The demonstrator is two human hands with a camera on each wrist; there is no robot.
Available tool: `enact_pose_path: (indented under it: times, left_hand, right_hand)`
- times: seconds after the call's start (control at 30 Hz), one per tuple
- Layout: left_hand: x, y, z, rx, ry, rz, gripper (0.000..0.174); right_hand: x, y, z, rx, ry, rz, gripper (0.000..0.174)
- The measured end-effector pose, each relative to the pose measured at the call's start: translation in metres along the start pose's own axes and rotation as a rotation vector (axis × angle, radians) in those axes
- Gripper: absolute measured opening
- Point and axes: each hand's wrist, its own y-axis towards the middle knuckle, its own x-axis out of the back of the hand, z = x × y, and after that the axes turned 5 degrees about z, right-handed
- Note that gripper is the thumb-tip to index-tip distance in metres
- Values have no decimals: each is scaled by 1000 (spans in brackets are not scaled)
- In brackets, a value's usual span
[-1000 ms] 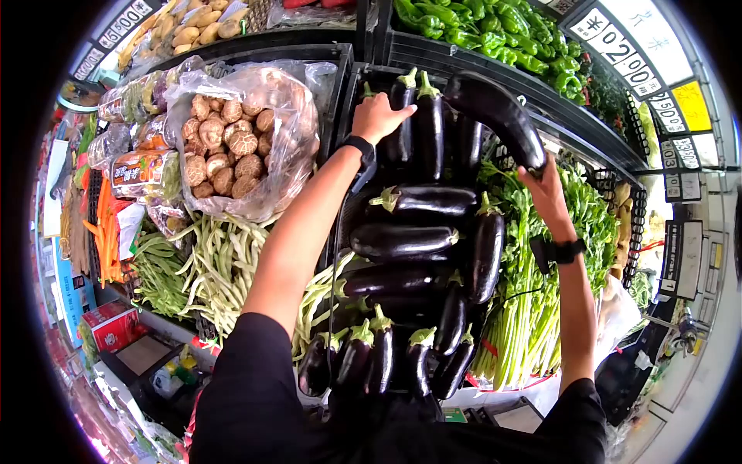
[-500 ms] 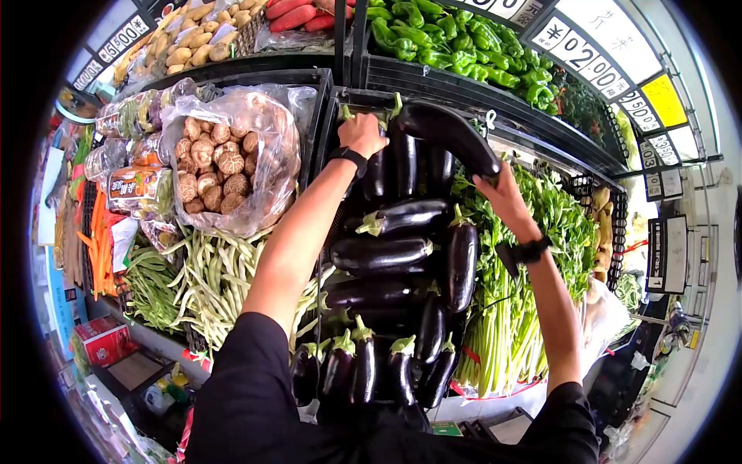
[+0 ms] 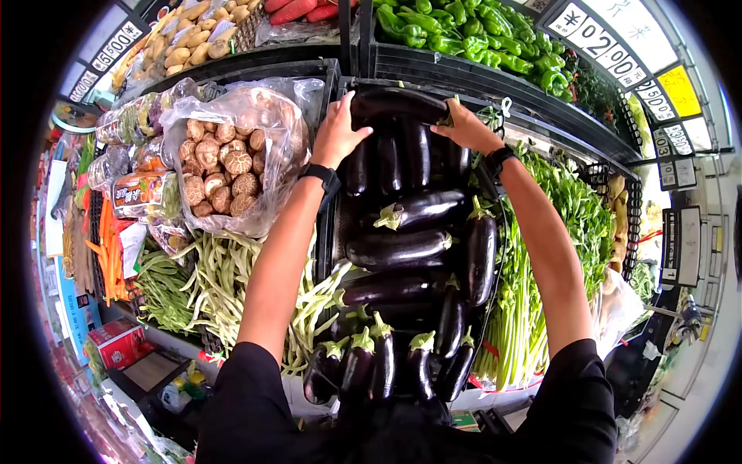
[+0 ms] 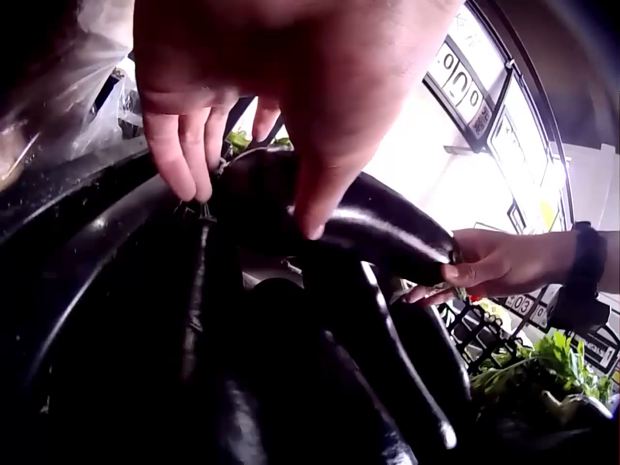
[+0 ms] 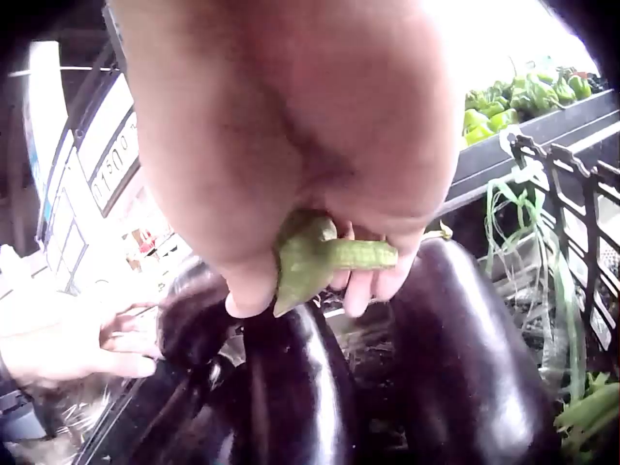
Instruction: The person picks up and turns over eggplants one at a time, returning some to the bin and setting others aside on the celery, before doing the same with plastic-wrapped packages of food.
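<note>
A large dark eggplant (image 3: 402, 106) lies crosswise over upright eggplants at the crate's far end. My left hand (image 3: 337, 138) is at its blunt left end, fingers fairly straight and thumb spread along the near side; the left wrist view shows the thumb against the eggplant (image 4: 387, 225). My right hand (image 3: 469, 129) holds the stem end. In the right wrist view, the green cap (image 5: 305, 260) sits between the right thumb and fingers, which are partly hidden. Below, more eggplants (image 3: 398, 249) lie in rows, some crosswise and some upright.
Bagged mushrooms (image 3: 224, 166) and pale beans (image 3: 224, 282) are left of the crate. Leafy celery (image 3: 533, 309) lies on the right. Green peppers (image 3: 479, 35) fill a bin behind a black crate edge (image 3: 456, 81), with price signs (image 3: 610, 54) above right.
The held eggplant has gone from slanting at the right to lying crosswise, moving left. The right hand came left with it; the left hand left the upright eggplants' tops for its left end.
</note>
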Motion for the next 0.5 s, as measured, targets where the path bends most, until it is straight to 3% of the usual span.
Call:
enact_pose_path:
  times: [0.03, 0.1, 0.17, 0.2, 0.23, 0.3, 0.37, 0.4, 0.43, 0.5]
  left_hand:
    - [-5, 0, -3, -136, 9, -94, 91]
    - [-9, 11, -3, -269, 215, -75, 94]
    - [-12, 23, 2, -223, 246, -81, 91]
    - [-10, 26, 1, -219, 264, -39, 89]
    - [-7, 28, 0, -214, 280, 4, 88]
    - [-1, 25, -1, -282, 384, 32, 87]
    - [4, 25, -6, -293, 467, 98, 86]
    - [5, 28, -6, -278, 444, 111, 85]
    - [6, 28, -3, -257, 421, 127, 83]
    - [12, 27, -1, -206, 298, 146, 81]
  right_hand:
    - [4, -5, 10, -90, -9, 45, 60]
    - [-3, -7, 6, -70, 21, 73, 64]
    - [1, -14, 11, -76, 105, 136, 74]
    - [11, -22, 22, -48, 297, 185, 82]
    - [4, -27, 13, 34, 410, 142, 88]
    - [-23, -39, -8, -76, 457, -111, 81]
    - [-19, -68, 5, -100, 302, -258, 73]
    - [-17, -82, 19, -218, 232, -267, 63]
    - [-6, -96, 46, -337, 247, -197, 58]
    - [-2, -107, 53, -448, 323, 165, 58]
